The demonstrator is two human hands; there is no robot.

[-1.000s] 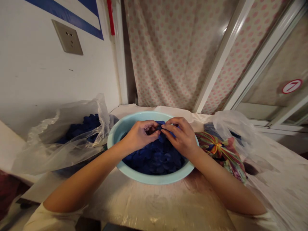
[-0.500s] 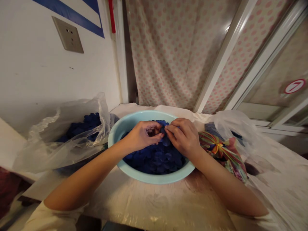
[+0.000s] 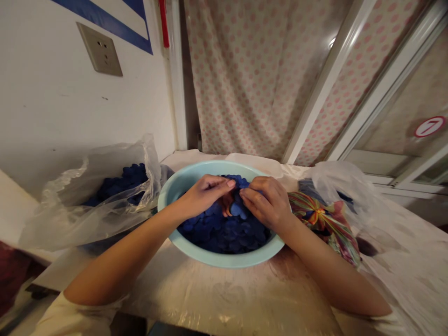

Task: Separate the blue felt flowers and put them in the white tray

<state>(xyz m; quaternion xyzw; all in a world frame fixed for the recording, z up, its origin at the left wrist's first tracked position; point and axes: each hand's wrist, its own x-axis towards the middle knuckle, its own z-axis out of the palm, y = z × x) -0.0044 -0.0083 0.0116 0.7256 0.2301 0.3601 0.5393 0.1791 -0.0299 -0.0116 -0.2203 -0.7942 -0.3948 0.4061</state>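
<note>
A light-blue plastic basin (image 3: 221, 259) stands on the table, holding a heap of flat, round dark-blue pieces (image 3: 224, 235). My left hand (image 3: 206, 196) is over the basin's far side, its fingers pointing right above the heap, and its thumb is tucked out of sight. My right hand (image 3: 264, 203) curls over the top of the heap, with its fingers around a blue disc (image 3: 238, 210). The two hands are close together, and their fingers partly hide the pieces between them.
A clear plastic bag (image 3: 105, 210) with more blue pieces lies left of the basin. To the right are a multicoloured cloth (image 3: 324, 223) and another plastic bag (image 3: 341, 182). A plastic sheet (image 3: 227, 294) covers the table. Behind hang a polka-dot curtain (image 3: 238, 79) and a wall socket (image 3: 100, 49).
My hands have drawn slightly apart, and my left fingers have straightened. The right hand has dropped lower onto the heap. The view has shifted a little.
</note>
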